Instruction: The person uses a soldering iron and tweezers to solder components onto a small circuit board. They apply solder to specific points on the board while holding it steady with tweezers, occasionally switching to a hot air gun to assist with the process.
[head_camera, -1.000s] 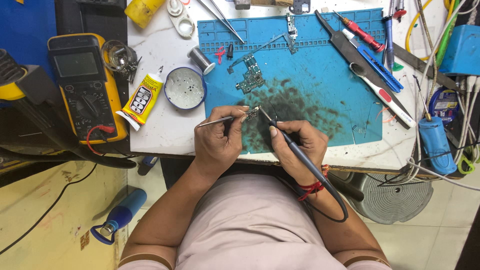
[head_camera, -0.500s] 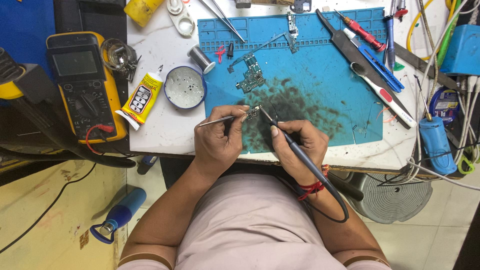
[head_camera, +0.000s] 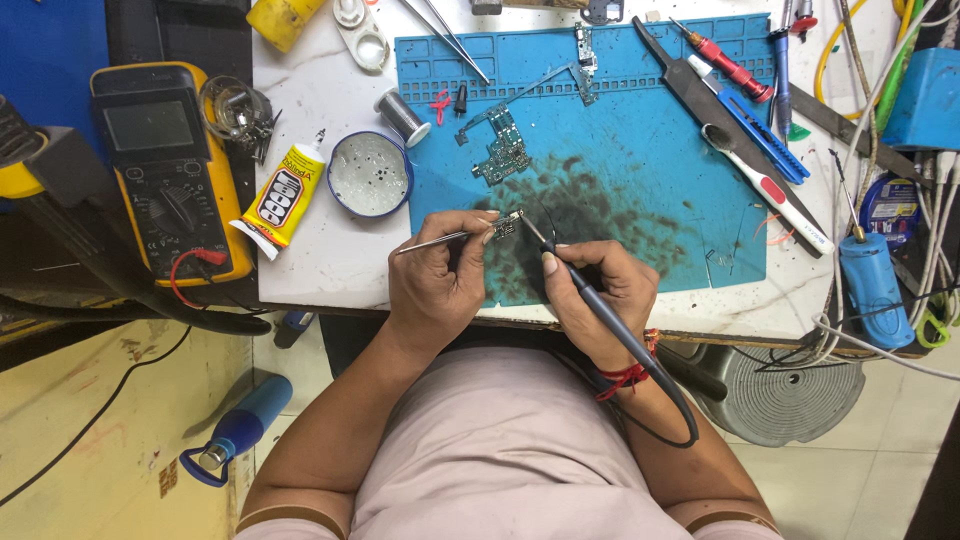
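Nothing has shifted: left hand pinches one tweezers lying left-right; right hand grips one soldering iron, tip pointing far-left at one small chip.

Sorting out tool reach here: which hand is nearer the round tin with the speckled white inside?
Left. The left hand sits just below and right of the round tin, holding tweezers. The right hand, holding the soldering iron, is farther right.
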